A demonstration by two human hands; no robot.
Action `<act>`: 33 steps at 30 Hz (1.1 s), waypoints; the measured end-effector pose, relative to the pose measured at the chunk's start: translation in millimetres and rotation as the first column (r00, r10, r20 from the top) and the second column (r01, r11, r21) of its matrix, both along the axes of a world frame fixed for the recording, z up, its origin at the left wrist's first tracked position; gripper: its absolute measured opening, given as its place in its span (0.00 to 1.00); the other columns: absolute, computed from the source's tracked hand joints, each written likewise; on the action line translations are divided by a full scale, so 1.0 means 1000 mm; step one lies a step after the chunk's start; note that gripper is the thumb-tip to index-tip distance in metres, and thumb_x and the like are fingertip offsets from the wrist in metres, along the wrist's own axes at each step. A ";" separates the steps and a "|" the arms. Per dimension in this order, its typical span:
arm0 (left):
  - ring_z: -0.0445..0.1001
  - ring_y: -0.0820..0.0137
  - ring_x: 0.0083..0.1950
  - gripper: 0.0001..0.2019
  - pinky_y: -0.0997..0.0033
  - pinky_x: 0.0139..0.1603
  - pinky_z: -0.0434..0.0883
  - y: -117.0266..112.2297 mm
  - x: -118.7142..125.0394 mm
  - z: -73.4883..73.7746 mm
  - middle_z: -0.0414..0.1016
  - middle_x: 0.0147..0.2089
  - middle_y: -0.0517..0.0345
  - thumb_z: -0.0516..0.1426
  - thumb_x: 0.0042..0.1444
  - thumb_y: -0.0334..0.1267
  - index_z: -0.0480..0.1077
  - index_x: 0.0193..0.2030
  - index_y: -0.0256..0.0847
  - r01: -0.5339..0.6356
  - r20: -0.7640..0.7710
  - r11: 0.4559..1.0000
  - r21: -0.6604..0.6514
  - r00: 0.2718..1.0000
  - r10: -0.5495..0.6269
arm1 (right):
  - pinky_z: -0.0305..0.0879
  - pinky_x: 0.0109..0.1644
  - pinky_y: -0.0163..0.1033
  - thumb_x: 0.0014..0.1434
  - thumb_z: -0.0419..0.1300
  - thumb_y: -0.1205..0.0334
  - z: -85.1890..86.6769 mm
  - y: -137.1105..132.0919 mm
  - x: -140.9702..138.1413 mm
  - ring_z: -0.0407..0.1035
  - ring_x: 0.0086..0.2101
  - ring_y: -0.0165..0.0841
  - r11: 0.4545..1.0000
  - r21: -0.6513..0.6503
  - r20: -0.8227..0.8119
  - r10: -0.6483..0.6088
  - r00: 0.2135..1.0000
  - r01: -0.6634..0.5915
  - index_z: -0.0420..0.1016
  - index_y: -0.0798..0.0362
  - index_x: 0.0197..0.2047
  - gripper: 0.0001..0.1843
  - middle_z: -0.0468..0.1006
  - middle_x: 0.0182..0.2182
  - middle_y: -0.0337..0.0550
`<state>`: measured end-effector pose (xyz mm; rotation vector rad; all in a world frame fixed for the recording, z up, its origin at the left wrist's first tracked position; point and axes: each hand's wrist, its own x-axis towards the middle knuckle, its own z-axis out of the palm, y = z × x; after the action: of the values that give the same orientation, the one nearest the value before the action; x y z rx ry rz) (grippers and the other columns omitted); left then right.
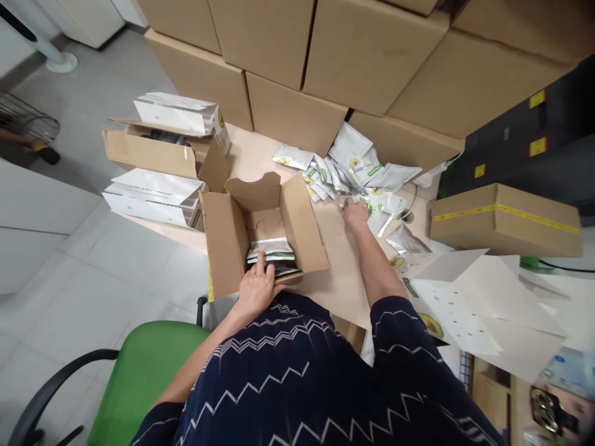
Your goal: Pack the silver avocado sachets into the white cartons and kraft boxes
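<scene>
An open cardboard box [307,220] stands on the table in front of me, flaps spread. Inside it, several flat sachets [272,248] are lined up at the near end. My left hand [258,285] rests over the box's near wall, its fingers stretched out and touching the sachets. To the right, my right hand [356,215] has its fingers closed at the near edge of a loose pile of white and silver sachets [351,148] with green print and avocado pictures. It grips a sachet [372,207] there, though the fingertips are partly hidden.
Big cardboard cartons [279,37] are stacked behind the table. White printed boxes [153,195] and another open carton [149,148] sit at left. A taped carton [502,220], black cases [511,136] and white folded packaging [478,297] are at right. A green chair [144,365] stands at lower left.
</scene>
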<state>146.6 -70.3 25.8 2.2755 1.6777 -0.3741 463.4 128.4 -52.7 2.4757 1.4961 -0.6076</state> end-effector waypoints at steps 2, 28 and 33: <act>0.75 0.53 0.56 0.22 0.58 0.53 0.73 0.000 0.000 0.000 0.51 0.74 0.28 0.61 0.59 0.53 0.68 0.49 0.36 -0.003 0.001 1.000 -0.001 1.000 0.003 | 0.55 0.62 0.56 0.69 0.47 0.63 -0.010 0.004 0.002 0.59 0.61 0.49 0.998 0.000 0.043 0.055 0.998 -0.055 0.59 0.49 0.70 0.27 0.55 0.65 0.65; 0.74 0.52 0.59 0.21 0.58 0.56 0.72 0.000 0.002 0.005 0.48 0.75 0.29 0.58 0.62 0.52 0.68 0.50 0.36 -0.016 -0.009 0.998 -0.059 1.000 0.015 | 0.70 0.48 0.43 0.66 0.52 0.53 0.068 -0.072 -0.025 0.75 0.42 0.40 0.659 0.741 -0.206 0.410 0.889 -0.132 0.75 0.52 0.50 0.17 0.81 0.43 0.48; 0.73 0.52 0.60 0.20 0.57 0.57 0.72 -0.001 0.003 0.009 0.49 0.75 0.33 0.59 0.61 0.51 0.68 0.50 0.37 -0.041 0.023 0.998 -0.057 0.999 0.042 | 0.70 0.46 0.41 0.67 0.54 0.52 0.166 -0.091 -0.060 0.74 0.40 0.33 0.408 0.913 -0.252 0.598 0.761 -0.017 0.72 0.47 0.53 0.15 0.79 0.45 0.42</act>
<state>149.5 -71.5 34.4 2.1925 1.6785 -0.3780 403.3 37.3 113.2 2.5150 3.1672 -0.5754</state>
